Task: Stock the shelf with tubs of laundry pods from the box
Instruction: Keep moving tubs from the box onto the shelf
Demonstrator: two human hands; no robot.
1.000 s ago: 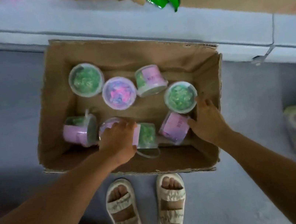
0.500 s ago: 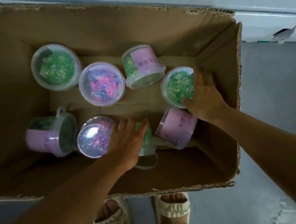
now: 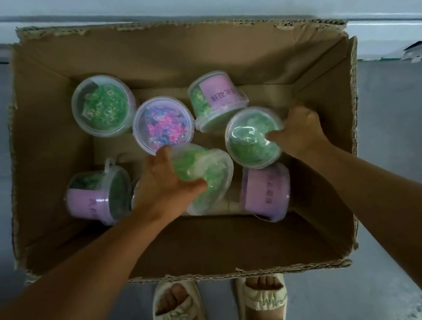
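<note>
Both hands now grip tubs that lay loose in the box half a second ago.

Nearest, the left hand [image 3: 166,187] curls round a tilted green tub [image 3: 206,174]; the right hand [image 3: 299,132] pinches another green tub [image 3: 252,138] at its rim. Neither has cleared the cardboard box [image 3: 166,56], where five more tubs remain, so stocking is unfinished. One tub hides under the left wrist; the shelf itself cannot be identified beyond the box.

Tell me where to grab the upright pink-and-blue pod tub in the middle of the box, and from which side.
Grip the pink-and-blue tub by its round lid rim, coming straight down from above. It stands upright with the lid facing up, and the green tub and tipped tub crowd its sides, so a side approach looks blocked. Both hands are occupied: left hand, right hand.
</note>
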